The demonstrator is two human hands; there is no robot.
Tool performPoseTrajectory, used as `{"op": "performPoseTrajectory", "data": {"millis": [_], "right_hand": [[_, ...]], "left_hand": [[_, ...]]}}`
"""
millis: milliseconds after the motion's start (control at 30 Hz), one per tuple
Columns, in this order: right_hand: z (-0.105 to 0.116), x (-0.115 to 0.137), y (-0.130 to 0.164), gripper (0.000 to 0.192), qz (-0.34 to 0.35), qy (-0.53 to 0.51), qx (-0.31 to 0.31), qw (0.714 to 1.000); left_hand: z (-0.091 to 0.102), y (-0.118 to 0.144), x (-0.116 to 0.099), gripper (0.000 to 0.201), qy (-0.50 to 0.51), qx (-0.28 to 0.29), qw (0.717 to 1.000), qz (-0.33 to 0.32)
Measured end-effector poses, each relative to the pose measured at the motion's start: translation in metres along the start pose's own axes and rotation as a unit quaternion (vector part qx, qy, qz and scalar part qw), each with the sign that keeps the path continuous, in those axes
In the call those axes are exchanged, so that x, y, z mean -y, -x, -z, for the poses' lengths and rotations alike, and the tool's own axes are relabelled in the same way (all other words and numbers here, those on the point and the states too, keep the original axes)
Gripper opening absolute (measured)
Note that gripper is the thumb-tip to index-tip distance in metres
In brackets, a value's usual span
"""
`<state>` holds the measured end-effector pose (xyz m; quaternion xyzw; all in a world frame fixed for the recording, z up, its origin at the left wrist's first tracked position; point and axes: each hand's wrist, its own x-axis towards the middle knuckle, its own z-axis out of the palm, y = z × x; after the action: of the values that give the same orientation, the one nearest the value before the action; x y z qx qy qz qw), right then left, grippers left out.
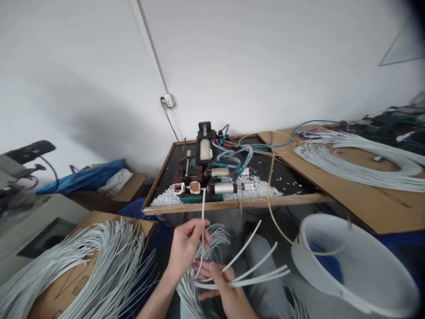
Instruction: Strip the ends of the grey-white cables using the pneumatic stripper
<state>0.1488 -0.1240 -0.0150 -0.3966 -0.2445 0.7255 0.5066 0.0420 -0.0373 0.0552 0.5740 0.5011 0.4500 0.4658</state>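
White wall behind the stripping machine (202, 166) — left hand (186, 248) pinches one cable (202, 212) into it, right hand (226, 288) grips the unfed bundle (252, 277), chips (262, 188) already heaped beside — seemingly midway.

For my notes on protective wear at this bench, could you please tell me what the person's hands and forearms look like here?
Both are bare. The left hand and the right hand wear no gloves, and no rings, watch or wristband can be made out. The forearms are uncovered as far as the bottom edge of the picture, so no sleeve shows. No tape, bandage or marking is visible on either.
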Motion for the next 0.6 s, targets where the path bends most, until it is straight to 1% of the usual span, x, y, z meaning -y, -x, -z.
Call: {"op": "performPoseTrajectory", "data": {"millis": [67,100,167,233,333,433,500,600], "right_hand": [[0.001,-0.003,-0.002,0.068,-0.003,-0.006,-0.002,1.000],[0.001,-0.003,-0.002,0.069,-0.008,-0.003,0.005,1.000],[0.000,-0.005,0.000,0.070,-0.019,0.003,0.021,1.000],[-0.001,-0.007,0.002,0.071,-0.025,0.008,0.030,0.999],[-0.002,-0.010,0.005,0.072,-0.022,0.009,0.028,0.999],[-0.001,-0.011,0.005,0.071,-0.016,0.000,0.018,1.000],[0.000,-0.012,0.005,0.070,-0.013,-0.004,0.012,1.000],[0.000,-0.012,0.004,0.070,-0.014,-0.001,0.012,1.000]], "left_hand": [[0.014,-0.017,0.005,0.033,0.004,-0.069,0.997,-0.028],[0.020,-0.026,0.007,0.031,0.002,-0.088,0.995,-0.037],[0.031,-0.042,0.013,0.029,0.006,-0.102,0.994,-0.042],[0.037,-0.053,0.019,0.029,0.009,-0.102,0.994,-0.035],[0.039,-0.064,0.029,0.029,0.001,-0.109,0.994,-0.027],[0.039,-0.070,0.037,0.028,-0.017,-0.138,0.990,-0.035],[0.038,-0.072,0.039,0.028,-0.032,-0.153,0.987,-0.039],[0.038,-0.074,0.041,0.028,-0.037,-0.159,0.986,-0.038]]}}
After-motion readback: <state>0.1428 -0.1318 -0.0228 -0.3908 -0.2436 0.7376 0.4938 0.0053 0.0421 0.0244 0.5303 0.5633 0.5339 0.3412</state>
